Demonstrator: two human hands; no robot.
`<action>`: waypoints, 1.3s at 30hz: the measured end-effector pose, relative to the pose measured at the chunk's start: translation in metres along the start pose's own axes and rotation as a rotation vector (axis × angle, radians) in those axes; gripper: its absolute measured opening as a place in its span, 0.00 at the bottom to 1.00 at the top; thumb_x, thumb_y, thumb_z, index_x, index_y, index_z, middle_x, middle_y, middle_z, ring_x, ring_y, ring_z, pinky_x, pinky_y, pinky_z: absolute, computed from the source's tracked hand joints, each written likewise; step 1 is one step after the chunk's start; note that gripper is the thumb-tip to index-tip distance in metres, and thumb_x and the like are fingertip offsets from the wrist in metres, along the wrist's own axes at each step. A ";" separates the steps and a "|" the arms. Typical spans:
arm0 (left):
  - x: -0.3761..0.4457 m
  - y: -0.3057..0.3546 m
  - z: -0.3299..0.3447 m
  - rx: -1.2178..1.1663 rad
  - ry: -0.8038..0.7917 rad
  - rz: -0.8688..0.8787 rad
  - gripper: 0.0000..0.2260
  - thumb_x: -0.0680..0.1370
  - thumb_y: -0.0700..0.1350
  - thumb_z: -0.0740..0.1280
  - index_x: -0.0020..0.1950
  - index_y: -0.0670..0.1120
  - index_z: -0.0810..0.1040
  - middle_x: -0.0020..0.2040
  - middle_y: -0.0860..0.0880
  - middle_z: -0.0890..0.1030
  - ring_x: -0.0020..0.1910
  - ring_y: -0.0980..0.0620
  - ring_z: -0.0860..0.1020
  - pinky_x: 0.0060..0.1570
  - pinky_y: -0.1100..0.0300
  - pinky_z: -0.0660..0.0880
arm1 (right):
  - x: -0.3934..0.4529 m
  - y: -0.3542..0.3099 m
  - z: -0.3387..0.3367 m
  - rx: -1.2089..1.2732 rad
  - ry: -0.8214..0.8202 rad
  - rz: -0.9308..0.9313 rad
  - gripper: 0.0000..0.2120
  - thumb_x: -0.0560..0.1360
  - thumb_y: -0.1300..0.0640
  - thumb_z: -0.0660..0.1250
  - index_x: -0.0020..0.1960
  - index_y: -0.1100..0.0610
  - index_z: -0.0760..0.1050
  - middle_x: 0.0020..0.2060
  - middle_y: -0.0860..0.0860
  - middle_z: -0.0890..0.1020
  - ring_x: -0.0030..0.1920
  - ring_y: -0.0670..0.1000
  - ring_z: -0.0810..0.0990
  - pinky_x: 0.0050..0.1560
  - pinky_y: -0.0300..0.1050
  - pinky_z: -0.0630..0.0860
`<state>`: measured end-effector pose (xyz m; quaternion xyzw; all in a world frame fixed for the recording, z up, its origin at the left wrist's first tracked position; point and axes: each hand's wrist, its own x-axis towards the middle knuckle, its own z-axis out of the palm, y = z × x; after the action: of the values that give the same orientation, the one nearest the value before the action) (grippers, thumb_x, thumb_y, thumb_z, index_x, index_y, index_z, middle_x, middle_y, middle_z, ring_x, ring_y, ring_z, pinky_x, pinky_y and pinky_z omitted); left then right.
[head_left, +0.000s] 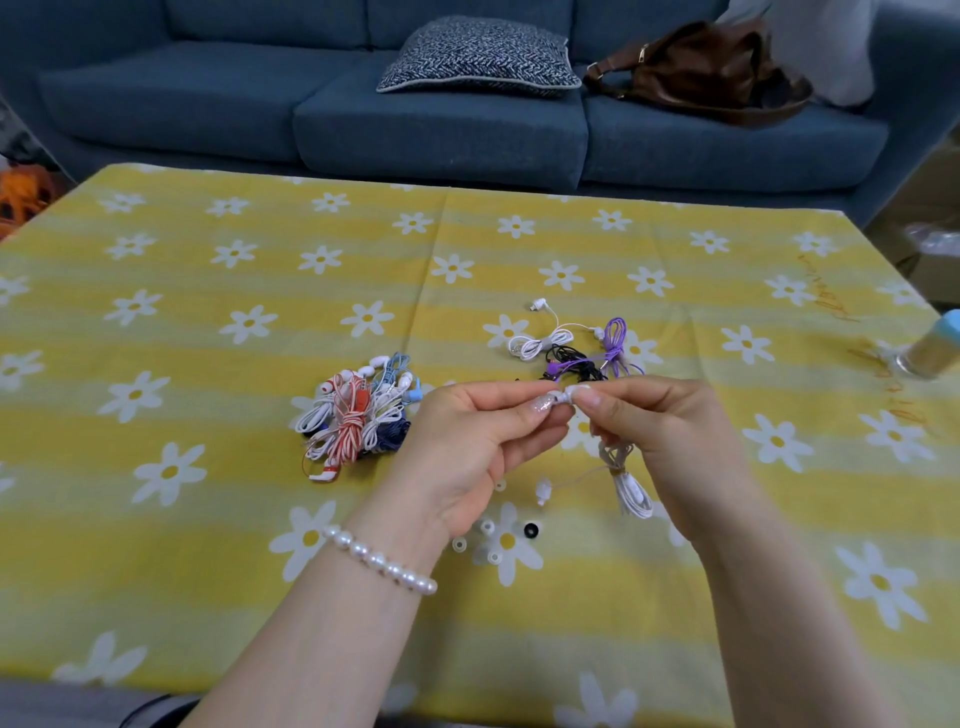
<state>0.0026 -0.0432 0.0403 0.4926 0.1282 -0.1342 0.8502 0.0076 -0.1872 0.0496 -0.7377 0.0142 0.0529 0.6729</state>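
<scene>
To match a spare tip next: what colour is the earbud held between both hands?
White earbud, with a white cable hanging below; clearest in the head view.

White wired earphones (631, 491), one set. First earbud (565, 396) is pinched between the fingertips of the left hand (467, 447) and the right hand (660, 431). The bundled cable trails down below the right hand. Second earbud (544, 488) sits low between the wrists on a slack lead.
</scene>
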 end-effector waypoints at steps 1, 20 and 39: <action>0.000 0.000 0.000 -0.007 0.001 -0.003 0.06 0.73 0.29 0.63 0.45 0.34 0.79 0.34 0.43 0.83 0.35 0.52 0.83 0.41 0.60 0.81 | 0.000 0.000 0.000 -0.002 0.004 -0.001 0.07 0.69 0.60 0.71 0.33 0.52 0.83 0.23 0.49 0.75 0.27 0.45 0.69 0.28 0.31 0.67; -0.002 0.002 0.000 0.070 0.037 0.031 0.05 0.72 0.31 0.66 0.42 0.39 0.81 0.34 0.45 0.83 0.34 0.52 0.83 0.39 0.60 0.81 | -0.002 -0.004 0.001 -0.015 -0.016 -0.052 0.09 0.69 0.62 0.70 0.33 0.51 0.83 0.26 0.55 0.73 0.29 0.50 0.66 0.27 0.33 0.64; -0.003 -0.003 0.002 0.045 0.032 0.044 0.05 0.71 0.32 0.66 0.41 0.38 0.82 0.38 0.43 0.84 0.38 0.50 0.83 0.41 0.60 0.81 | 0.001 0.003 0.006 -0.095 0.061 -0.095 0.11 0.70 0.62 0.71 0.33 0.49 0.82 0.21 0.45 0.75 0.25 0.44 0.69 0.29 0.33 0.67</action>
<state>-0.0006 -0.0461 0.0399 0.5165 0.1278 -0.1105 0.8394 0.0079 -0.1819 0.0464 -0.7700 -0.0030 -0.0012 0.6381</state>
